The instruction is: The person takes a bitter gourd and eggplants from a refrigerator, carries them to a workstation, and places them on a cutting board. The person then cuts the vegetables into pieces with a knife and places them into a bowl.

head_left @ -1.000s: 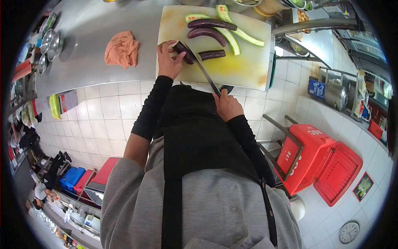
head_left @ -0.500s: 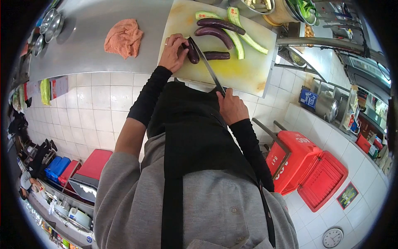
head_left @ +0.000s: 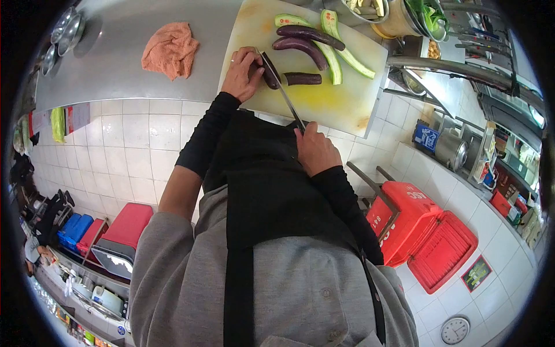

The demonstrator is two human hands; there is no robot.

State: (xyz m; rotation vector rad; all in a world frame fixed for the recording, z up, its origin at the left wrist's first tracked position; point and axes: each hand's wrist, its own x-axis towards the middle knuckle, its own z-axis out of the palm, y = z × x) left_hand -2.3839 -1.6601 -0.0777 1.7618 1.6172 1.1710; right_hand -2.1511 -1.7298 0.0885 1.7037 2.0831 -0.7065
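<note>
My left hand is closed on a dark purple eggplant piece at the left part of the cutting board. My right hand grips the handle of a long knife, whose blade slants up and left against that piece. Just right of the blade lies a short eggplant piece. Beyond it are two longer eggplants, a straighter one and a curved one. They lie over or beside long green slices with pale insides.
An orange cloth rests on the steel counter. Metal bowls sit at its far left. Containers of cut vegetables stand beyond the board. A red cooler box with its lid open is at the lower right.
The knife blade has shifted left onto the eggplant piece under my left hand. My right hand has moved slightly left with the handle. The whole view has shifted a little.
</note>
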